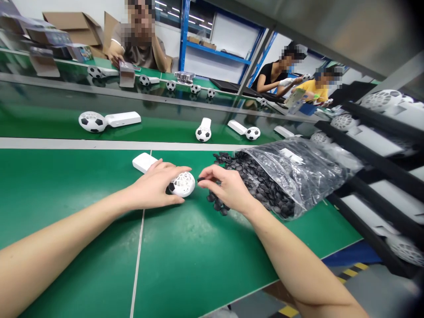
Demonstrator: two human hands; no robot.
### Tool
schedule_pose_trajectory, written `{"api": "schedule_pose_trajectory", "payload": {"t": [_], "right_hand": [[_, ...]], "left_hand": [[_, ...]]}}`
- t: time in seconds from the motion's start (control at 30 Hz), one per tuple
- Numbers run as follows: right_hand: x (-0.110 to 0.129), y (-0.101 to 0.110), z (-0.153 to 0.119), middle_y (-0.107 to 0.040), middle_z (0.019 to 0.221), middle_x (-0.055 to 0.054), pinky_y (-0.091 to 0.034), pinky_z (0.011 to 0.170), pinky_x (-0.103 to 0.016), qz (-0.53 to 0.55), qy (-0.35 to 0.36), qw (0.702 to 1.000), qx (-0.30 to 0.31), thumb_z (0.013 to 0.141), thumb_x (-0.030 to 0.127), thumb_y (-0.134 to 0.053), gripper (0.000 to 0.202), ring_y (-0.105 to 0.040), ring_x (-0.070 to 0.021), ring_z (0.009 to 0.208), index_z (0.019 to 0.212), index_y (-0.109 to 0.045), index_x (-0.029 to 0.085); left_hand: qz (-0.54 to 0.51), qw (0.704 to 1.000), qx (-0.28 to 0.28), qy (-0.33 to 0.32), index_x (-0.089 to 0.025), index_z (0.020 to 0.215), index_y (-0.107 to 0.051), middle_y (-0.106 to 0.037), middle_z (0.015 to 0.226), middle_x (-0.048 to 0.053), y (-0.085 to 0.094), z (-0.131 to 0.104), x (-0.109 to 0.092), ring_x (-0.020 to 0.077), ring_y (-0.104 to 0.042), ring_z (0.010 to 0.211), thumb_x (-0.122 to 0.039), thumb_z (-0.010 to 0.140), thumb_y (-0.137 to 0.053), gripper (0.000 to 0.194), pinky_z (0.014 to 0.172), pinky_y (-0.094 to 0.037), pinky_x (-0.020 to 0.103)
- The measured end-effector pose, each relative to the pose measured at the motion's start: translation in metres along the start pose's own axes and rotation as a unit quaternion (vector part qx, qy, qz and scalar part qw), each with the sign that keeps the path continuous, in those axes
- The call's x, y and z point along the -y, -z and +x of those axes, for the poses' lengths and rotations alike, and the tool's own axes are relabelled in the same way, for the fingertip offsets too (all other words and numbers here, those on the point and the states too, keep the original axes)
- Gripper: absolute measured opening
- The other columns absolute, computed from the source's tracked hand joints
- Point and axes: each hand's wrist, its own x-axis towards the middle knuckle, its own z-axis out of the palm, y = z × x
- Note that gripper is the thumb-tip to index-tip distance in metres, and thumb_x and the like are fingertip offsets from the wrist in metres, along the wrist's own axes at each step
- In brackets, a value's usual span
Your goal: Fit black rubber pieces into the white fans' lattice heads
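A white device (183, 184) with a round, football-patterned head and a white handle lies on the green tabletop (179, 256). Over its middle rests my left hand (155, 184), fingers wrapped round the head and hiding part of the handle. Just right of the head, my right hand (227, 185) pinches a small black piece (200, 179) between thumb and fingertips; the piece and the head are apart. Behind my right hand, many small black pieces (261, 181) spill from a clear plastic bag (298, 172) lying on its side.
Similar football-headed devices (92, 121) lie on the green conveyor belt (165, 121) beyond the table. At the right stands a dark rack (374, 176) holding white parts. Several people work across the belt, one (139, 44) near cardboard boxes (74, 27).
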Motion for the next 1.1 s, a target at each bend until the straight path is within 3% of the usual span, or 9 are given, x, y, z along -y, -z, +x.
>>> {"api": "schedule_pose_trajectory", "payload": {"t": [0.1, 0.27, 0.47, 0.67, 0.83, 0.93, 1.0, 1.1], "right_hand": [[0.001, -0.005, 0.0, -0.066, 0.084, 0.002, -0.048, 0.076, -0.027, 0.002, 0.04, 0.999, 0.009, 0.081, 0.023, -0.056, 0.008, -0.062, -0.0136, 0.078, 0.084, -0.064, 0.025], [0.003, -0.01, -0.001, -0.063, 0.089, -0.001, -0.047, 0.078, -0.026, 0.005, 0.12, 0.992, 0.044, 0.085, 0.017, -0.049, 0.019, -0.059, -0.0127, 0.085, 0.09, -0.066, 0.025], [0.01, -0.016, -0.004, -0.061, 0.088, -0.002, -0.046, 0.077, -0.03, -0.028, 0.174, 0.983, 0.055, 0.085, 0.014, -0.045, 0.023, -0.055, -0.0147, 0.084, 0.092, -0.064, 0.026], [0.009, -0.029, -0.003, -0.057, 0.08, 0.0, -0.047, 0.072, -0.028, 0.071, 0.059, 0.996, -0.006, 0.079, 0.02, -0.056, 0.005, -0.055, -0.0131, 0.076, 0.083, -0.055, 0.021], [0.001, -0.035, -0.003, -0.051, 0.103, -0.005, -0.048, 0.076, -0.03, 0.12, -0.023, 0.992, -0.014, 0.072, 0.025, -0.063, 0.032, -0.052, -0.0162, 0.095, 0.1, -0.048, 0.021], [-0.002, -0.037, -0.003, -0.047, 0.119, -0.008, -0.047, 0.084, -0.033, 0.19, -0.073, 0.978, 0.037, 0.071, 0.026, -0.065, 0.048, -0.048, -0.0189, 0.11, 0.112, -0.041, 0.022], [-0.002, -0.038, -0.002, -0.046, 0.123, -0.009, -0.045, 0.089, -0.034, 0.243, -0.085, 0.964, 0.069, 0.072, 0.025, -0.064, 0.05, -0.05, -0.0179, 0.11, 0.116, -0.039, 0.022], [-0.004, -0.039, -0.002, -0.047, 0.124, -0.008, -0.045, 0.09, -0.034, 0.252, -0.076, 0.963, 0.065, 0.074, 0.028, -0.064, 0.05, -0.053, -0.0173, 0.106, 0.117, -0.04, 0.022]], "left_hand": [[-0.004, 1.0, 0.002, -0.009, -0.026, 0.127, -0.039, -0.054, 0.118, 0.005, 0.0, -0.001, 0.002, 0.0267, -0.043, 0.11, -0.041, 0.068, -0.062, 0.065, 0.096, -0.026, 0.041], [-0.013, 1.0, 0.011, -0.016, -0.027, 0.127, -0.038, -0.053, 0.12, 0.005, 0.0, -0.003, 0.002, 0.0262, -0.042, 0.113, -0.036, 0.067, -0.063, 0.066, 0.097, -0.026, 0.041], [-0.033, 0.999, 0.0, -0.003, -0.024, 0.125, -0.042, -0.054, 0.119, 0.007, -0.003, -0.001, -0.004, 0.0292, -0.04, 0.116, -0.06, 0.064, -0.059, 0.074, 0.1, -0.022, 0.047], [-0.037, 0.998, -0.037, 0.025, -0.022, 0.116, -0.051, -0.057, 0.115, 0.006, -0.006, 0.0, -0.011, 0.0277, -0.043, 0.114, -0.06, 0.068, -0.053, 0.061, 0.103, -0.015, 0.051], [-0.04, 0.998, -0.029, 0.028, -0.022, 0.114, -0.053, -0.059, 0.112, 0.006, -0.003, 0.001, -0.012, 0.0262, -0.046, 0.109, -0.056, 0.068, -0.055, 0.057, 0.102, -0.019, 0.05], [-0.043, 0.998, -0.031, 0.044, -0.022, 0.109, -0.055, -0.059, 0.108, 0.006, -0.003, 0.002, -0.011, 0.027, -0.048, 0.106, -0.06, 0.062, -0.059, 0.061, 0.101, -0.021, 0.05], [-0.043, 0.997, -0.032, 0.049, -0.022, 0.107, -0.057, -0.059, 0.106, 0.006, -0.004, 0.002, -0.011, 0.0274, -0.048, 0.105, -0.061, 0.058, -0.062, 0.063, 0.1, -0.023, 0.05], [-0.041, 0.997, -0.032, 0.049, -0.022, 0.107, -0.056, -0.059, 0.106, 0.007, -0.005, 0.002, -0.01, 0.0277, -0.048, 0.104, -0.06, 0.057, -0.062, 0.064, 0.099, -0.024, 0.05]]}}
